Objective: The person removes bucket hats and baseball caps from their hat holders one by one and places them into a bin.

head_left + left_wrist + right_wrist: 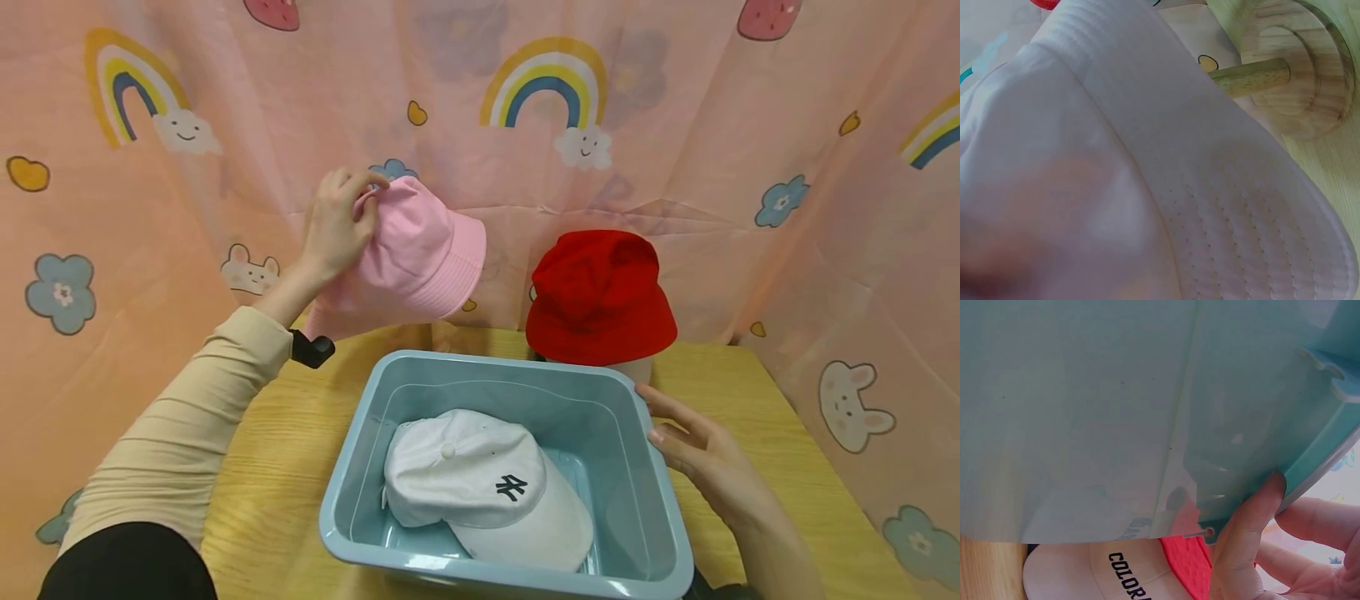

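Observation:
My left hand (335, 221) pinches a pink bucket hat (420, 242) by its crown and holds it tilted in the air at the back left. In the left wrist view the hat's stitched brim (1210, 187) fills much of the picture. A light-blue plastic bin (487, 367) stands on the table in front. Inside it lies a white baseball cap (465, 467) with a dark NY logo. At the bin's right rim is my right hand (712, 458), its fingertips (1275, 484) holding the edge from outside.
A red bucket hat (600, 292) sits behind the bin, above a pale cap (1116, 569) with dark lettering. A round wooden stand (1304, 75) with a peg shows past the pink brim. Patterned pink cloth (480, 183) hangs behind the wooden table (262, 467).

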Demonstrator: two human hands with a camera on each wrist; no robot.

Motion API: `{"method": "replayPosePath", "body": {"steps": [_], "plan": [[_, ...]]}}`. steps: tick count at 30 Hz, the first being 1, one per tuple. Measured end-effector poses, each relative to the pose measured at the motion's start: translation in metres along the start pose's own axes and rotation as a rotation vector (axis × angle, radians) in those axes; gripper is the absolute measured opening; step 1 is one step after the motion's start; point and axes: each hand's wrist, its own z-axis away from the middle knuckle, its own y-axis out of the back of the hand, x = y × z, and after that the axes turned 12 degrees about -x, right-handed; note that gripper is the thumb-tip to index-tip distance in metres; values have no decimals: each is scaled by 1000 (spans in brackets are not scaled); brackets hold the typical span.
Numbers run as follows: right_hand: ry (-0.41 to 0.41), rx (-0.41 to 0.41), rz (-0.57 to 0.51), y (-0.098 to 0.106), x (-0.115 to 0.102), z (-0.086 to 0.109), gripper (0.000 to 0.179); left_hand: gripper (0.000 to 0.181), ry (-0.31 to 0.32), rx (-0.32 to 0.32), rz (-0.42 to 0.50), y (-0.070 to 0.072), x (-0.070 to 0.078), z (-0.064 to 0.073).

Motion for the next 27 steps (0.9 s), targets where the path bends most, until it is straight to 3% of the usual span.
{"method": "replayPosePath", "body": {"steps": [9, 27], "plan": [[2, 0, -9, 1, 0, 0, 53, 20, -25, 20, -11, 9, 7, 1], [6, 11, -2, -1, -1, -1, 53, 20, -146, 9, -25, 29, 27, 1]]}}
